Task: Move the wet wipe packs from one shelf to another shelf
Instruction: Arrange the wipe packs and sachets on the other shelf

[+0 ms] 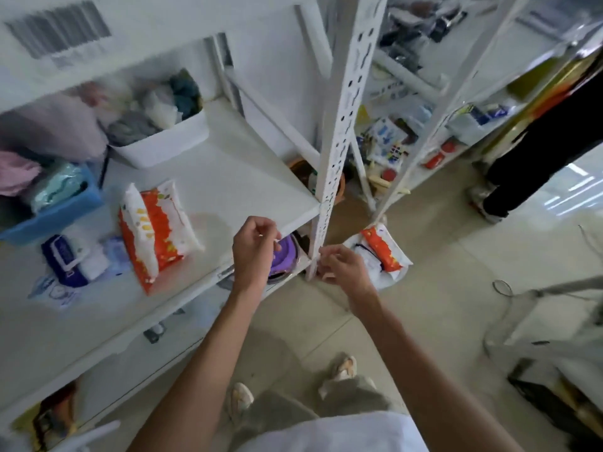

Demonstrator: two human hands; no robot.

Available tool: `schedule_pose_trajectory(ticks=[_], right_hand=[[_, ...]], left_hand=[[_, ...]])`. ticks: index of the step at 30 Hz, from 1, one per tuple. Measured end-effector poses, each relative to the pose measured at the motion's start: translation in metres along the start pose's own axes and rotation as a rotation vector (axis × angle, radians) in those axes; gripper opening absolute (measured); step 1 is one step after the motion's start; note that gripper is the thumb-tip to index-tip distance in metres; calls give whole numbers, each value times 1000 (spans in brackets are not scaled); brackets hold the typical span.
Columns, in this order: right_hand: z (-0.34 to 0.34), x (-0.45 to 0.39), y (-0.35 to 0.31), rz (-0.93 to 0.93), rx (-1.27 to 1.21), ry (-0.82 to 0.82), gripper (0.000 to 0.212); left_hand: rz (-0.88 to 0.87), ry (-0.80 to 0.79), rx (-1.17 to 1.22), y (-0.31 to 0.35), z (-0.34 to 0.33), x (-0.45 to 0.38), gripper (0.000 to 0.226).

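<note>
Here the white shelf (228, 177) filled the left and centre of the frame, with its perforated upright post (339, 138) running down the middle. An orange-and-white wipe pack (156, 230) lay flat on that shelf at centre left, and a dark blue pack (70, 259) lay near it at the far left. A second orange-and-white pack (381, 247) lay low down, right of the post, in a white bag or wrapper; whether on the floor or on a bottom shelf could not be told.

Both hands hovered just off the shelf's front edge, at frame centre. The left hand (256, 252) had loosely curled fingers and held nothing. The right hand (342, 267) was likewise curled; whether it pinched anything could not be told.

Judged advice: take each pack flat across its width, and lay it well back from the shelf edge.

No brand or print was legible; a blurred barcode label (58, 27) showed at upper left.
</note>
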State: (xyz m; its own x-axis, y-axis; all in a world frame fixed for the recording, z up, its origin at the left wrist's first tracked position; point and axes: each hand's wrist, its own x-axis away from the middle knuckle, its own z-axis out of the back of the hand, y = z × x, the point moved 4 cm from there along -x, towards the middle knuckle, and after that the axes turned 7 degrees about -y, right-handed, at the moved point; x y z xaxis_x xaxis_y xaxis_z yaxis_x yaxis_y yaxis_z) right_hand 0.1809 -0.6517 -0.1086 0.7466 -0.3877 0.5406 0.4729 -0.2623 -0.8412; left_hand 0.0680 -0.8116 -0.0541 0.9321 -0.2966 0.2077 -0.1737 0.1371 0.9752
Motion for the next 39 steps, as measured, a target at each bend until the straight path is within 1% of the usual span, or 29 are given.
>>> schedule_pose_trajectory(ticks=[4,6,8,11,16,18,21,25,28,32,35,36,39], right_hand=[[86,-25,2,4,20,-5,15],[125,-37,6,-16,3,25,14],[157,-50,6,-42,-14,52,15],[193,-73,5,-68,-14,49,17],[240,-116,3,-135,8,34,17],[257,-131,1,-165,20,39,18],[278,-152,0,-230,53,13,14],[306,-205,12,-318,113,-7,21],[321,-238,31,-415,201,-45,22],[341,-288,55,-460,321,-143,16],[353,-326,82,-522,312,-205,14],[357,-339,95,-539,364,-194,18],[359,-384,128,-478,735,-199,45]], left_hand=[[82,-116,7,-29,-107,5,9],[130,-197,-50,-51,-156,13,12],[181,-263,-83,-69,-196,19,10],[258,-308,-98,-88,-240,13,10],[399,-306,-122,-115,-290,-32,11],[436,-291,-119,-125,-305,-55,12],[503,-254,-113,-144,-324,-81,13],[587,-246,-119,-182,-348,-111,15],[725,-213,-153,-216,-359,-117,14],[862,-133,-115,-256,-373,-114,15],[940,2,-146,-288,-379,-109,18],[957,43,-185,-298,-382,-110,18],[976,133,-268,-340,-389,-119,19]])
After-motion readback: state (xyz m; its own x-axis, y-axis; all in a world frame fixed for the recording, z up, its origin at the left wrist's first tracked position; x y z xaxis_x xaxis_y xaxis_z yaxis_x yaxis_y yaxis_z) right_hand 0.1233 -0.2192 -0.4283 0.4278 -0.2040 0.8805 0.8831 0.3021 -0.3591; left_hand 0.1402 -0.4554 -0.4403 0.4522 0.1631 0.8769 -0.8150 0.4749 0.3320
